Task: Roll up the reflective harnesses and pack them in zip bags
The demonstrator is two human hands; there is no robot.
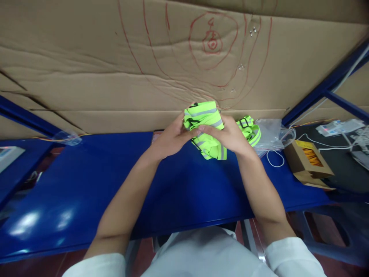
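A neon yellow-green reflective strap bundle (206, 115) with grey stripes and black buckles is held up over the blue table (184, 192). My left hand (174, 136) grips its left side, thumb across the front. From the right, my right hand (227, 132) closes on the same bundle, and the two thumbs meet near its middle. Folded layers hang below the thumbs. The fingers behind the bundle are mostly hidden. Just right of my right hand, another reflective strap (253, 132) with a black buckle lies coiled on the table.
Clear plastic bags (269, 132) lie beside the coiled strap. Further right stands an open cardboard box (309, 159) with orange contents. A cardboard panel (86, 92) with red drawn curves rises behind the table. A flat object (156, 135) lies partly behind my left hand.
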